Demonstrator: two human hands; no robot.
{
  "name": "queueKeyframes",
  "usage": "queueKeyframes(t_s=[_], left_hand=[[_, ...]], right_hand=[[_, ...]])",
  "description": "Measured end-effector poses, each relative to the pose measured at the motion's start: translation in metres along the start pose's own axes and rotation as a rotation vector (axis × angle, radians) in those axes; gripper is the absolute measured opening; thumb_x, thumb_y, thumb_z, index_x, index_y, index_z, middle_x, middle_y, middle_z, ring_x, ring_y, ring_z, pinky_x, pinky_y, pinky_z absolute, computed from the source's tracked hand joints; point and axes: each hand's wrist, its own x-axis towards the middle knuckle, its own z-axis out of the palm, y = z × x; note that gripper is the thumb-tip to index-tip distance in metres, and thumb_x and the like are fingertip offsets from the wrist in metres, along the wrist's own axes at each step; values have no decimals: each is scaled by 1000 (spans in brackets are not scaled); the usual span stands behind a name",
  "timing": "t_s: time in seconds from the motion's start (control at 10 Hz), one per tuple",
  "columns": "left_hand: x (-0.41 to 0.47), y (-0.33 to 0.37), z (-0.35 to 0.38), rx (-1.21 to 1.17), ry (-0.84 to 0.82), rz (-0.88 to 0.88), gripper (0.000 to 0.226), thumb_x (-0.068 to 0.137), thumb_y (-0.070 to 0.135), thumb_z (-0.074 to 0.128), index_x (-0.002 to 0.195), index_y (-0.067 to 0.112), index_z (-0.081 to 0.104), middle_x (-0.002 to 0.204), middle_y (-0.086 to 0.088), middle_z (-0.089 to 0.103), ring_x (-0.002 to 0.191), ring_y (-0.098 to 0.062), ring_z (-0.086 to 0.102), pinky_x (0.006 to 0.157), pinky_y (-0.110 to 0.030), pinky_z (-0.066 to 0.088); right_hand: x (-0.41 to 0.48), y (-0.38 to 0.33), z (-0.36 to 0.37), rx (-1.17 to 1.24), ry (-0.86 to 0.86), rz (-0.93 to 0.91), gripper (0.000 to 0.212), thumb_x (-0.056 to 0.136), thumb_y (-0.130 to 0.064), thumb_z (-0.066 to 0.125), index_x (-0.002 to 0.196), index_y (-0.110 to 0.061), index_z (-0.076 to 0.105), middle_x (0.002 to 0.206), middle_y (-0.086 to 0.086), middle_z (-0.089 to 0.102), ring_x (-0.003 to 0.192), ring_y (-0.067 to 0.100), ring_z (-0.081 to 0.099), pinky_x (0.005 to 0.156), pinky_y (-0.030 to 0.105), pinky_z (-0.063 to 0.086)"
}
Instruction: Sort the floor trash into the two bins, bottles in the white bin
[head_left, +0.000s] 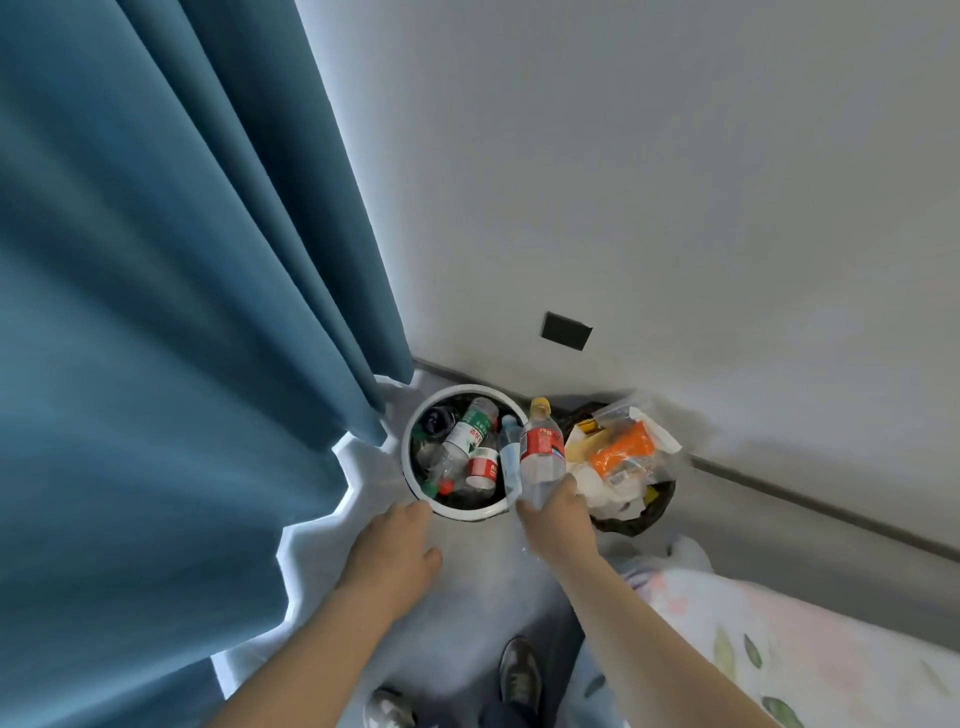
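**Item 1: clear plastic bottle** (543, 447), yellow cap, red label. It is standing cap-up in the air between the 2 bins, just over the right edge of the white bin (407, 457).
Grip: the right hand (558, 519) is wrapping curled fingers round the bottle's lower end, leaving label and cap free.
Handling, judged: it is looking empty, so it is likely weighing very little. The thin wall is likely giving under a squeeze, and the smooth plastic may be slipping in a loose hold. The stiffer places to take hold are likely the base ring and the neck under the cap. It is not fragile, so a short drop into the bin should be doing no harm.

**Item 2: blue-labelled bottle** (509, 452), touching item 1 on its left. Whether the right hand is also holding it or it is leaning in the white bin, I cannot tell.

**Item 3: left hand** (397, 545). It is hovering near the white bin's near rim, fingers relaxed, holding nothing.

**Item 4: white bin.** It is already holding several bottles, among them a green-labelled bottle (470, 428).

**Item 5: black bin** (636, 525). It is overflowing with wrappers and paper, including an orange packet (621, 449).
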Motion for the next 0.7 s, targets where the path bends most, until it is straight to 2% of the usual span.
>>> queueKeyframes(t_s=[0.2, 0.3, 0.4, 0.5, 0.6, 0.7], left_hand=[[81, -31, 60, -24, 71, -21, 37, 90, 28, 51, 125, 17, 48, 122, -2, 53, 111, -21, 53, 89, -30, 45], [113, -53, 91, -26, 105, -22, 36, 90, 29, 51, 124, 18, 48, 122, -2, 53, 110, -20, 53, 89, -29, 45], [136, -72, 117, -16, 154, -33, 36, 90, 28, 52, 124, 18, 48, 124, -1, 52, 109, -21, 53, 86, -28, 44], [151, -84, 138, 13, 234, -46, 38, 90, 29, 53, 126, 18, 48, 126, -2, 51, 112, -22, 53, 87, -29, 43], [149, -86, 156, -9, 268, -60, 39, 90, 32, 55, 125, 19, 49, 125, -2, 52, 112, -22, 54, 87, -29, 43], [127, -83, 168, -16, 362, -67, 38, 88, 32, 55, 123, 18, 50, 122, -3, 55, 111, -24, 55, 85, -31, 44]], right_hand=[[95, -6, 74, -1, -2, -36, 70, 94, -39, 50, 146, -4, 19, 138, 21, 41, 121, 35, 48, 97, 42, 47], [133, -11, 113, 15, 28, -28, 70, 96, -41, 43, 148, -4, 15, 141, 22, 36, 124, 36, 44, 100, 42, 43], [158, -11, 140, 25, 80, -67, 81, 93, -41, 51, 151, -3, 8, 146, 21, 30, 129, 36, 38, 105, 43, 38], [170, -2, 155, -83, 181, -227, 84, 90, -43, 58, 148, 0, 15, 141, 20, 35, 126, 35, 41, 105, 40, 36], [166, 15, 155, -73, 223, -402, 67, 89, -36, 60, 140, -4, 30, 134, 17, 40, 120, 33, 44, 99, 39, 38], [149, 40, 140, -181, 261, -562, 53, 92, -33, 53, 135, -6, 38, 130, 16, 44, 118, 33, 46, 96, 38, 40]])
